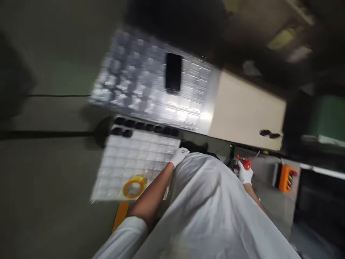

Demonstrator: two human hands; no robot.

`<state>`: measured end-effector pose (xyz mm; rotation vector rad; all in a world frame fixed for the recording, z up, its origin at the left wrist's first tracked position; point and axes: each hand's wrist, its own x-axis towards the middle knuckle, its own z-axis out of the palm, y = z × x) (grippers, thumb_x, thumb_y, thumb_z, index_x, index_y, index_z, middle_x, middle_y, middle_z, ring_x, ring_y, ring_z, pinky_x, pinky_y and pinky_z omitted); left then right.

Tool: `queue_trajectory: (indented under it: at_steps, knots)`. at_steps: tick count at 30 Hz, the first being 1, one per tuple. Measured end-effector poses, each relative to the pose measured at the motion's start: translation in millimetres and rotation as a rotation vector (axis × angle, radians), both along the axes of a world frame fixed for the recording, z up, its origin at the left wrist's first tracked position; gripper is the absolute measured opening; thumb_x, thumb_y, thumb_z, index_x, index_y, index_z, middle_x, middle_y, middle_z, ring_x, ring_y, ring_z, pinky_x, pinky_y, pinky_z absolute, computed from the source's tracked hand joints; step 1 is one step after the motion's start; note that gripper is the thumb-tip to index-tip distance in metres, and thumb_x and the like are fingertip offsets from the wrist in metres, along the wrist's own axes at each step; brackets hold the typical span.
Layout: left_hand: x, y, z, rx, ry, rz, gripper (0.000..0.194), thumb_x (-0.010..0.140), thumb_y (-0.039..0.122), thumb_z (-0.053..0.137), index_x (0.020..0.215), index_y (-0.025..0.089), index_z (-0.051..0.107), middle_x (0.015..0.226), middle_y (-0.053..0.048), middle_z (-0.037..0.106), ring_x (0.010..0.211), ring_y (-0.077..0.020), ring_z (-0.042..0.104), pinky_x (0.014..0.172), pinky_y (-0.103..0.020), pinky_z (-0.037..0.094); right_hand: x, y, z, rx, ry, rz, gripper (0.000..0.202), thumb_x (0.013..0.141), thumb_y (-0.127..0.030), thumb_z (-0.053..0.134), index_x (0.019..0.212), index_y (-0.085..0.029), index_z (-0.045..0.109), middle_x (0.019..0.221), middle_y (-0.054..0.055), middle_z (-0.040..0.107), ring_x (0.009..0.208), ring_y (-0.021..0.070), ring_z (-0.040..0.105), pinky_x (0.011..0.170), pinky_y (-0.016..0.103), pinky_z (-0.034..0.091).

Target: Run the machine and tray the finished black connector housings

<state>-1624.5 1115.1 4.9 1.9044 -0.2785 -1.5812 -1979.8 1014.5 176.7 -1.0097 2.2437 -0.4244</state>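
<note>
My left hand [180, 156], in a white glove, is closed at the right edge of a white compartment tray [113, 169]; whether it grips the tray or something small is hidden. On that tray lie a yellow tape roll [129, 194] and, along its far side, several black pieces [139, 125]. My right hand [245, 174], also gloved, is closed around a red-orange object [244, 162], perhaps a tool handle, at the right of my body. The view is blurred by motion.
Clear compartment trays [145, 79] hold a black rectangular object [173, 72]. To their right, a beige board [248, 108] carries small dark pieces [269, 134]. An orange box [286, 178] with coloured buttons stands at the right. An orange bar [120, 215] shows below the near tray.
</note>
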Motion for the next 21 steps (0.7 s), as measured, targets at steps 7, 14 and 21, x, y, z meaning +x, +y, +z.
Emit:
queue_trajectory:
  at_steps: [7,14,21]
  knots:
    - [-45,-19,-2.2,0.096,0.013,-0.211,0.038,0.075,0.046,0.088,0.088,0.012,0.074,0.091,-0.008,0.076,0.09,-0.0225,0.071,0.086,-0.036,0.059,-148,-48,-17.9,-0.311,-0.2,-0.684,0.034,0.071,-0.017,0.074,0.098,-0.02,0.054,0.084,-0.004,0.067,0.079,0.015,0.066,0.073,0.033,0.062]
    - [-8,-8,46.2,0.32,-0.274,-0.076,0.026,0.065,0.033,0.082,0.068,0.019,0.06,0.057,-0.001,0.063,0.066,-0.0226,0.067,0.067,-0.033,0.057,-268,-105,-49.3,-0.422,-0.449,-0.806,0.044,0.064,-0.007,0.067,0.103,-0.023,0.056,0.091,-0.005,0.067,0.089,0.0125,0.066,0.076,0.028,0.061]
    - [-154,-47,73.4,0.233,-0.291,-0.106,0.018,0.072,0.032,0.076,0.078,0.017,0.066,0.076,-0.007,0.074,0.079,-0.0223,0.073,0.076,-0.033,0.06,-305,-152,-82.5,-0.312,-0.538,-0.692,0.027,0.087,-0.016,0.072,0.112,-0.018,0.061,0.106,0.001,0.068,0.093,0.0136,0.067,0.078,0.028,0.06]
